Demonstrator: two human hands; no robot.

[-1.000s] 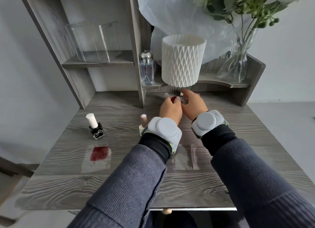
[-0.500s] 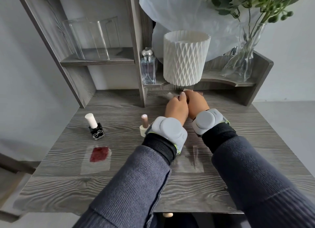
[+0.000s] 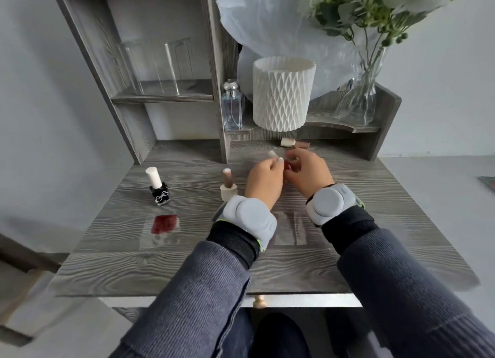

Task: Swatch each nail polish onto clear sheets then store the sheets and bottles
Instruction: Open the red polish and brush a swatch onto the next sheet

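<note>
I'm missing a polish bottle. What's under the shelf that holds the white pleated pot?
A tan bottle lies on its side there. Nearer, the left hand and right hand hold a red bottle, covering the desk beneath them.

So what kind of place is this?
Probably a dressing table at home, though I can't tell which room. Its little shelves hold a perfume bottle and a glass vase of flowers, and a black nail polish bottle stands on it.
</note>
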